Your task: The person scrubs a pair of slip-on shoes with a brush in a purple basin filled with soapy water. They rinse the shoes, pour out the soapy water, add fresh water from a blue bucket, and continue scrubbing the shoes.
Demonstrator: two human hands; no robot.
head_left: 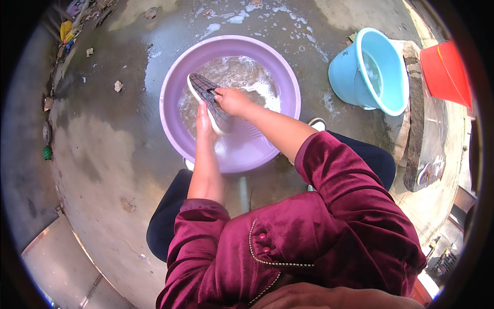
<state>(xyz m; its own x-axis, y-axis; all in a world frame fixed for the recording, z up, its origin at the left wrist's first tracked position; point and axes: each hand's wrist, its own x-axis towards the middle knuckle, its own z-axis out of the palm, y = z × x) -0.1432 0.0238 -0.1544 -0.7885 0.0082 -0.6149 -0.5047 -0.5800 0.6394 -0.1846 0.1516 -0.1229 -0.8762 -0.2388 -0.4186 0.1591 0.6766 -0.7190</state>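
Observation:
A plaid cloth slip-on shoe [202, 85] with a white sole is held tilted over a purple plastic basin [287, 89]. My left hand [203, 123] grips it from below, along the sole edge. At the shoe's opening, my right hand [232, 101] has its fingers curled inside; whether it holds anything there is hidden. Murky, sudsy water [235, 67] fills the bottom of the basin, with white foam at its right side. Ridges like a washboard show on the basin's near right inner wall.
A light blue bucket [345, 75] with water in it leans at the right. Beyond it are a stone slab [418, 116], a red bucket [444, 73] and another shoe [424, 174]. Suds [239, 17] lie on the wet concrete floor [127, 58] behind the basin.

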